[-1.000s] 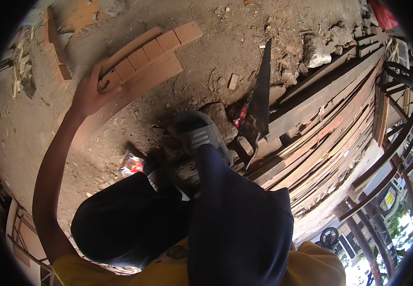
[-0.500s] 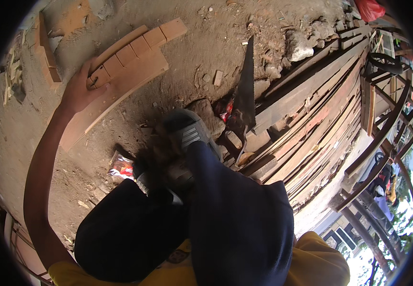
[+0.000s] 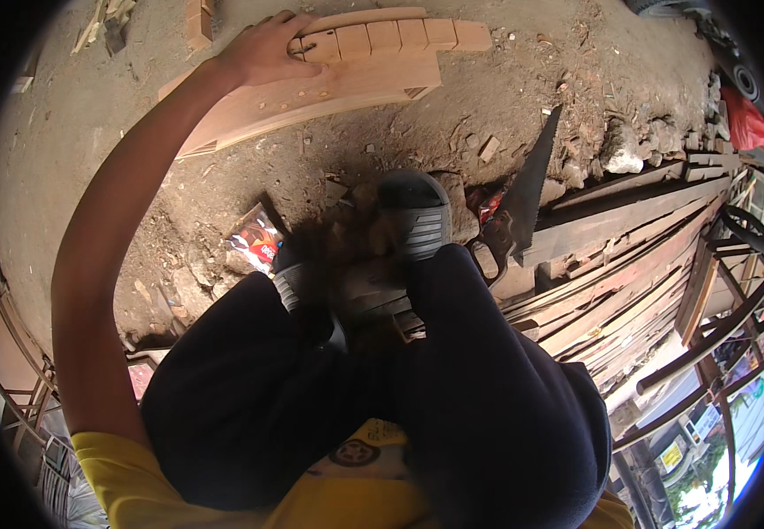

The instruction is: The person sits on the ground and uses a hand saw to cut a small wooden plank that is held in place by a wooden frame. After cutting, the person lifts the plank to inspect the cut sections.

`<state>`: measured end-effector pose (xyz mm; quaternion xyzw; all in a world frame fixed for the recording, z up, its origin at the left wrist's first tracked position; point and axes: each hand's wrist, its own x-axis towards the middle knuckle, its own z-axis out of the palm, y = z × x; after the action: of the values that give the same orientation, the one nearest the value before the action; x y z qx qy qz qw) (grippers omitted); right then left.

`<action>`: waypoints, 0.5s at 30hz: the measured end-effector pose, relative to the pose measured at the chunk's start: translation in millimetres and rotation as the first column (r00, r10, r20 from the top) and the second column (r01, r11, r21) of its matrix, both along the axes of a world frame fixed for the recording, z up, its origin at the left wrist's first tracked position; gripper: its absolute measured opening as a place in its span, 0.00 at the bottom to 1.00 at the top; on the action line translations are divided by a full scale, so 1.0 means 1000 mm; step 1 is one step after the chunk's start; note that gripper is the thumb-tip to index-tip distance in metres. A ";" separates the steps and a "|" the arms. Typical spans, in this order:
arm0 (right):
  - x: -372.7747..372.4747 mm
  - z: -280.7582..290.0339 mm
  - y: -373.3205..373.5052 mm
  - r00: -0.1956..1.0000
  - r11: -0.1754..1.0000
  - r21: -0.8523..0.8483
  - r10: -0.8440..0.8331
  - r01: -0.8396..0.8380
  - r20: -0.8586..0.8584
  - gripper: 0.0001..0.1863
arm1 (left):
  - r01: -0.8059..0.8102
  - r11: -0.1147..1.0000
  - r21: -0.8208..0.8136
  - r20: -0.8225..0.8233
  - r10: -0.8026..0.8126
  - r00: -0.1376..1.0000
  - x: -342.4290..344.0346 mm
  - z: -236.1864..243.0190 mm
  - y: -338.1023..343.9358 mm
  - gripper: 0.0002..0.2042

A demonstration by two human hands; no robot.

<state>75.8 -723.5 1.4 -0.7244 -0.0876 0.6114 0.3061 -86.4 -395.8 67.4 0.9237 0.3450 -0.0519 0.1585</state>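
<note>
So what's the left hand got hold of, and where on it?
The left hand grips the notched wooden piece at its left end, fingers over the first cut block. The right hand is out of view.

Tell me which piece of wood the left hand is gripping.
The left hand grips the notched wooden piece lying on the dirt at the top. It alone has saw cuts along its edge; the planks at right are stacked, untouched.

Left hand (image 3: 263,48) further onto notched board (image 3: 347,75)
</note>
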 end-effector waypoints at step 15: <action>0.039 0.051 -0.151 0.990 0.998 -0.055 -0.018 0.025 0.137 0.18 | 0.088 0.996 -0.027 -0.373 -0.092 0.923 0.026 0.040 -0.021 0.49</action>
<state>114.7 -874.7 52.4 -0.7740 -0.0831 0.5592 0.2852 -60.5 -417.1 107.1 0.9108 0.3260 -0.2359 0.0918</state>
